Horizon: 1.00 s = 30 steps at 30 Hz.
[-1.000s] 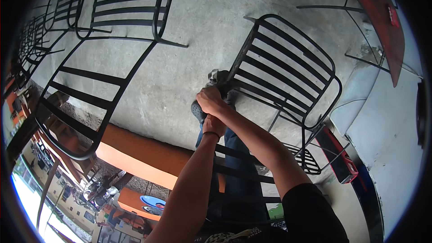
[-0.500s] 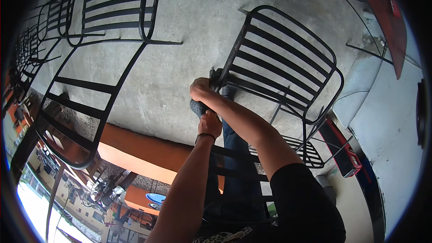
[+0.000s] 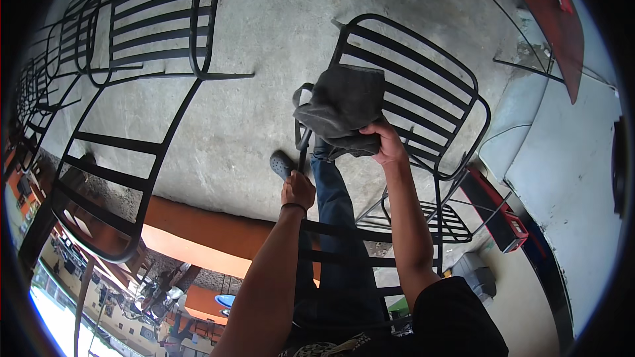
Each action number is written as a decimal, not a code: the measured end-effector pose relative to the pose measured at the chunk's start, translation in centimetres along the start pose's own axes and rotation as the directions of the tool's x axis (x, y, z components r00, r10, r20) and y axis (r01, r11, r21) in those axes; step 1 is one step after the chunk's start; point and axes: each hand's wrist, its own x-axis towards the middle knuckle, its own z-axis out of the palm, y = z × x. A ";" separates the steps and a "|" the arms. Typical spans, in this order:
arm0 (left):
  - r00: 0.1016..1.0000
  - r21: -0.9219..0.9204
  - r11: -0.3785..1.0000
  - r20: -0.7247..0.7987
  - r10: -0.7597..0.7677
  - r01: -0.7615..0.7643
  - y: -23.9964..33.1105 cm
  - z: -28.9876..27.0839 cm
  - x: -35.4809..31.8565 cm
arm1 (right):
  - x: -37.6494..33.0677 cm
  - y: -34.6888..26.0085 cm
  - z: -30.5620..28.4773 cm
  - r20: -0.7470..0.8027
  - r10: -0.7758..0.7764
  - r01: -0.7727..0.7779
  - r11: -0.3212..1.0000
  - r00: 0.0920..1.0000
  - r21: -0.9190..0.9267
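My right hand grips a crumpled dark grey cloth, held up over the armrest of a black slatted metal chair. Lower and to the left, my left hand is closed around the chair's thin black armrest tube. A dark band circles my left wrist. Under both arms I see my leg in blue jeans and a grey clog on the concrete floor.
Several more black metal chairs stand in a row at the left. An orange low wall runs below them. A red table top on thin legs is at the upper right, a red-edged box at the right.
My right hand has lifted away from the left hand, raising the grey cloth up and to the right. My left hand has stayed on the armrest tube.
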 end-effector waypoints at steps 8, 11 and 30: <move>1.000 0.040 0.999 -0.021 0.018 -0.017 -0.9 0.1 0.2 | 0.8 -7.8 -3.9 -0.364 -0.704 0.628 0.710 0.611 -0.318; 0.998 0.017 0.999 -0.026 0.051 -0.051 -0.8 0.6 0.4 | 8.3 -11.4 -8.6 -0.001 -0.968 0.474 0.123 0.250 -0.872; 0.997 0.079 0.995 -0.044 0.070 -0.066 -0.9 0.2 0.2 | 15.8 -4.2 -1.8 0.585 -0.579 0.176 -0.609 0.568 -0.774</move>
